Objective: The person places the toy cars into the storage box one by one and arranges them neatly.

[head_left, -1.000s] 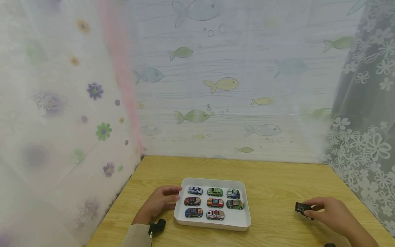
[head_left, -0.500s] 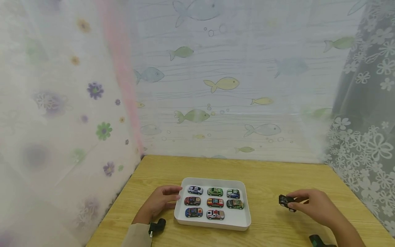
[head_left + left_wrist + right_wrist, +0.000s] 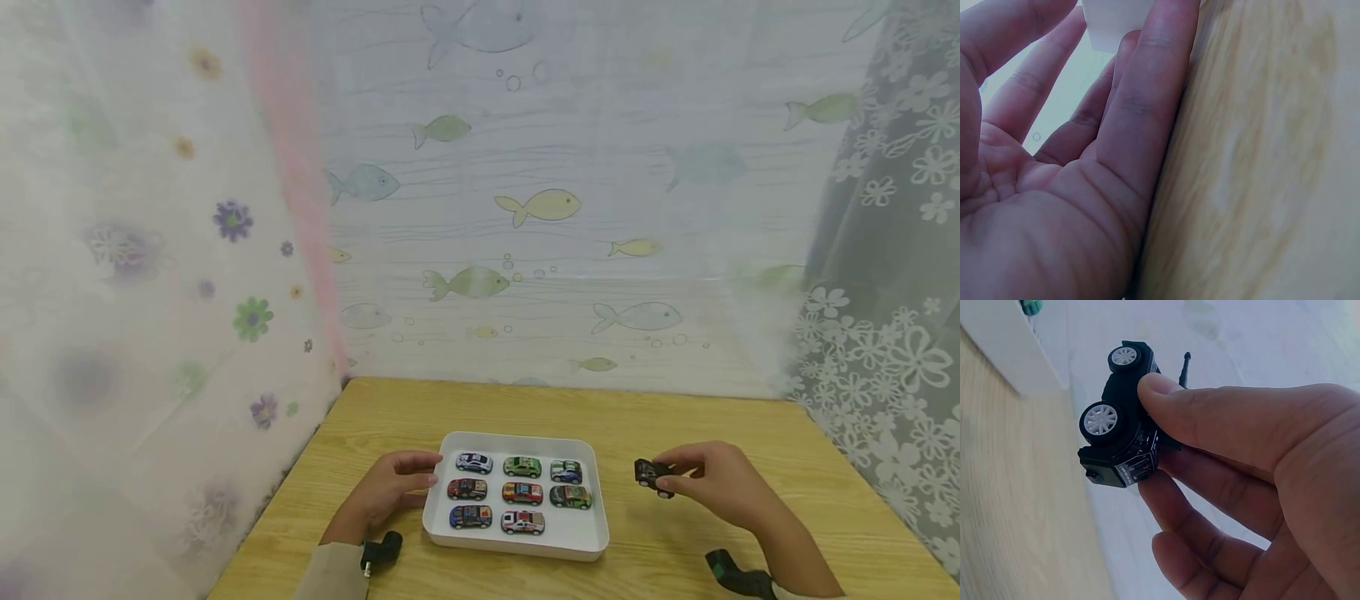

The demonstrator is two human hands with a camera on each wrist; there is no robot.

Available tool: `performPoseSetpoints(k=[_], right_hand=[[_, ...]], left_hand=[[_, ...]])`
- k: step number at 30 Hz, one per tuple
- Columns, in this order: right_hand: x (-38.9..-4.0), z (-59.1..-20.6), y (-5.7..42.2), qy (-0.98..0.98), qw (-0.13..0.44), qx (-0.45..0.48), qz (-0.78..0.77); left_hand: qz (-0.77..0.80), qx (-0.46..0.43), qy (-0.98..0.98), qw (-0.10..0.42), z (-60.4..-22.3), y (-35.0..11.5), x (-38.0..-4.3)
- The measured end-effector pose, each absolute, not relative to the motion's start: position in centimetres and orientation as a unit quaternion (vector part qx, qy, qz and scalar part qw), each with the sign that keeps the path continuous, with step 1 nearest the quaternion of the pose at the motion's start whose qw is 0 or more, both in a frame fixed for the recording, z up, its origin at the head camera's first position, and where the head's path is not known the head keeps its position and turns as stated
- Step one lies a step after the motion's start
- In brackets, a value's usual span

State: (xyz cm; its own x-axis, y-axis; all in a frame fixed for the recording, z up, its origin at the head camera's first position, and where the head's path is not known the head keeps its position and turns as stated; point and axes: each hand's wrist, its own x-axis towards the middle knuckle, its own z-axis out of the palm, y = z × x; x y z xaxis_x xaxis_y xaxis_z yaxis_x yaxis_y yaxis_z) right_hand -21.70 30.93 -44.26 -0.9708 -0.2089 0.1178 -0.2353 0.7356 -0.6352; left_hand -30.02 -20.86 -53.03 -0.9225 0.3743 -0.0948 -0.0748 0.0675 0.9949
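Note:
My right hand point(image 3: 723, 487) pinches a boxy black toy car point(image 3: 651, 477) between thumb and fingers, held above the table to the right of the tray. In the right wrist view the toy car point(image 3: 1125, 400) shows white-spoked wheels and a thin rod sticking out. A shallow white tray point(image 3: 525, 547) carries several small toy cars in rows, among them a green one point(image 3: 522, 467), a red-and-yellow one point(image 3: 522, 493) and a white-and-red one point(image 3: 522, 522). Extended fingers of my left hand point(image 3: 386, 490) rest at the tray's left wall, its lower edge along the table in the left wrist view.
The tray's front right corner point(image 3: 573, 527) holds no car. Wood-grain tabletop point(image 3: 637, 417) surrounds the tray. Printed curtains hang behind it point(image 3: 540, 317) and along both sides. A black wrist device point(image 3: 738, 575) sits at the right wrist, another point(image 3: 382, 550) at the left.
My right hand has carried the black toy car leftward and somewhat farther from me, closer to the tray. The left hand, the tray and its cars stay in place.

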Motion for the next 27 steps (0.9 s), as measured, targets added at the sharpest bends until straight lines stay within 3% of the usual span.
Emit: performPoseSetpoints(k=[27], right_hand=[[-23.3, -45.0, 25.5, -0.895, -0.007, 0.215, 0.390]], left_hand=[[0.677, 0.103, 0.709, 0.168, -52.8, -20.8, -29.8]])
